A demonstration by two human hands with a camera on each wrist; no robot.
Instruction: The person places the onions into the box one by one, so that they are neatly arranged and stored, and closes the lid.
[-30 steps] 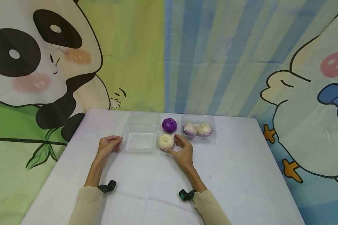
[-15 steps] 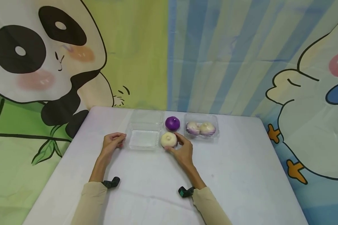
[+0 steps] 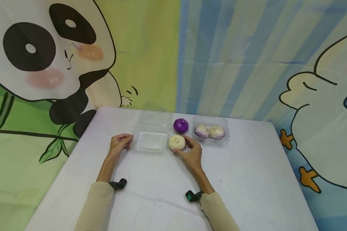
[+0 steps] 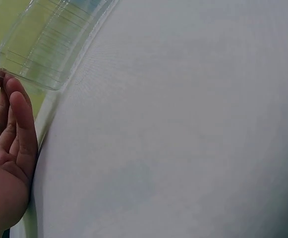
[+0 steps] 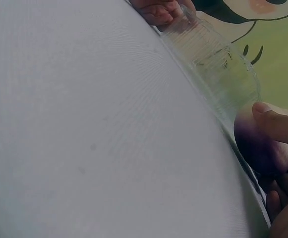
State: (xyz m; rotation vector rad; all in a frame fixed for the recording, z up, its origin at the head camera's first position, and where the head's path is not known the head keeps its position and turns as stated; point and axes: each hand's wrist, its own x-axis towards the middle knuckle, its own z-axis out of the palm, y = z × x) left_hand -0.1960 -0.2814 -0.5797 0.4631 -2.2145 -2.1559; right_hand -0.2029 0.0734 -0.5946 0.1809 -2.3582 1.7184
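Note:
My left hand [image 3: 120, 144] pinches the left rim of an open clear plastic clamshell box [image 3: 151, 141]; the left wrist view shows thumb and fingertips at the box's corner [image 4: 27, 54]. Just right of the box, my right hand [image 3: 192, 153] holds a pale onion [image 3: 177, 142] between thumb and fingers. In the right wrist view this onion [image 5: 248, 136] has a purple side, and the thumb lies over it. Behind it rests a deep purple onion [image 3: 181, 125]. Nothing shows inside the open box, whose lid [image 3: 154, 118] is folded back.
A second clear box [image 3: 210, 120] with two white-and-purple onions [image 3: 217, 132] stands to the right of the purple onion. The white-covered table [image 3: 162, 192] ends at a patterned cloth backdrop [image 3: 147, 64] close behind the boxes.
The head view has shifted, so everything appears a little farther right. Both hands keep the same holds, and the onions and boxes stay where they were relative to each other.

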